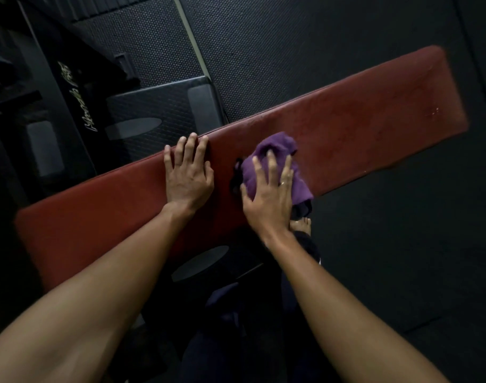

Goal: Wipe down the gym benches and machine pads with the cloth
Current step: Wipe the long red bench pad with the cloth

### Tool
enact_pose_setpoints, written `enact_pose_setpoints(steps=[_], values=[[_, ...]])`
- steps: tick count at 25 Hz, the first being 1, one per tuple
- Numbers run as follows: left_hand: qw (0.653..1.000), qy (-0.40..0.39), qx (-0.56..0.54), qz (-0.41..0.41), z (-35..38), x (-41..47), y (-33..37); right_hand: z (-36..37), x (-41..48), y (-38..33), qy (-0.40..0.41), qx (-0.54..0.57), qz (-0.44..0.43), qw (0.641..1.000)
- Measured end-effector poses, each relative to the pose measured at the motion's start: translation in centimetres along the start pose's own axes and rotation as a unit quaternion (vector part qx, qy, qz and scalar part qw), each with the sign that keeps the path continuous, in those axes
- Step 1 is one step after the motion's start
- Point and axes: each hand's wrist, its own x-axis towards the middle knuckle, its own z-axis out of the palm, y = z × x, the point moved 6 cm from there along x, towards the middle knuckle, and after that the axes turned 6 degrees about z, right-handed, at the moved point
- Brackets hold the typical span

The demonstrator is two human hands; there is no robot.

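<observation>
Now: both hands flat on the red worktop

The left hand [188,172] lies palm down on the red padded worktop [374,106]. Its fingers are straight and close together, their tips reach the far edge, and it holds nothing. Just to its right, the right hand [269,189] is spread wide with straight fingers, pressing down on the purple cloth [275,150] rather than gripping it. The cloth is bunched under and beyond those fingers, about midway along the worktop. One corner hangs over the near edge beside the little finger. A ring [282,184] sits on the right hand's ring finger. Between the two hands, touching the cloth by the right thumb, is a small black thing [236,175], too dark to identify. Just below the right wrist, a bare foot [300,225] stands on the dark floor [402,244]. Beyond the left hand's fingertips, past the worktop, stands a black machine [70,92] with pale script lettering that cannot be read.
</observation>
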Motion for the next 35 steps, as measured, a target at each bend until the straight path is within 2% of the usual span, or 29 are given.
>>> enact_pose_setpoints(steps=[2,3,6,8,10,13,16,17,19,21,23,25,28,31,33,35], values=[[1.000,-0.011,-0.005,0.000,0.1,1.8,0.4,-0.2,-2.4,1.2,-0.021,-0.024,-0.096,0.995],[1.000,-0.024,-0.011,-0.002,0.2,2.7,0.7,-0.7,-2.4,2.6,-0.022,-0.033,-0.116,0.992],[0.998,-0.052,-0.015,-0.008,0.9,4.9,1.3,-2.2,1.7,5.3,0.002,-0.059,-0.053,0.997],[0.999,-0.037,0.007,-0.012,1.2,5.5,1.4,-2.0,5.9,3.6,0.009,-0.031,0.004,0.999],[0.999,-0.019,0.022,-0.013,1.4,5.5,1.3,-1.0,8.2,-0.3,-0.004,-0.004,0.019,1.000],[1.000,-0.009,0.028,-0.004,1.6,5.4,1.3,0.0,6.9,-3.5,-0.023,0.010,-0.078,0.997],[0.999,0.002,0.032,-0.008,1.3,5.6,1.2,-1.1,5.2,0.3,-0.056,-0.028,-0.222,0.973],[0.999,-0.002,0.032,-0.011,1.4,5.6,1.3,-1.9,5.9,2.2,-0.062,-0.051,-0.235,0.969],[0.999,-0.010,0.032,-0.017,1.5,5.5,1.4,-3.3,9.3,4.3,-0.068,-0.060,-0.162,0.983],[0.999,-0.014,0.036,-0.021,1.5,5.6,1.3,-3.0,12.5,2.2,-0.075,-0.045,-0.072,0.994],[0.999,-0.015,0.040,-0.020,1.6,5.7,1.2,-1.5,13.6,-2.8,-0.094,-0.045,-0.078,0.991],[0.999,-0.015,0.037,-0.023,1.6,5.7,1.1,-0.5,13.9,-5.7,-0.112,-0.061,-0.141,0.982],[0.999,-0.017,0.038,-0.023,1.4,5.7,1.2,-2.4,15.7,-2.2,-0.081,-0.083,-0.193,0.974],[0.999,-0.026,0.036,-0.024,1.3,5.6,1.3,-4.9,17.6,1.9,-0.032,-0.068,-0.116,0.990],[0.999,-0.023,0.039,-0.027,1.3,5.7,1.3,-3.8,17.1,-0.1,-0.019,-0.068,-0.048,0.996],[0.999,-0.021,0.034,-0.022,1.5,5.8,1.2,-1.6,15.4,-4.3,-0.048,-0.069,-0.052,0.995]])
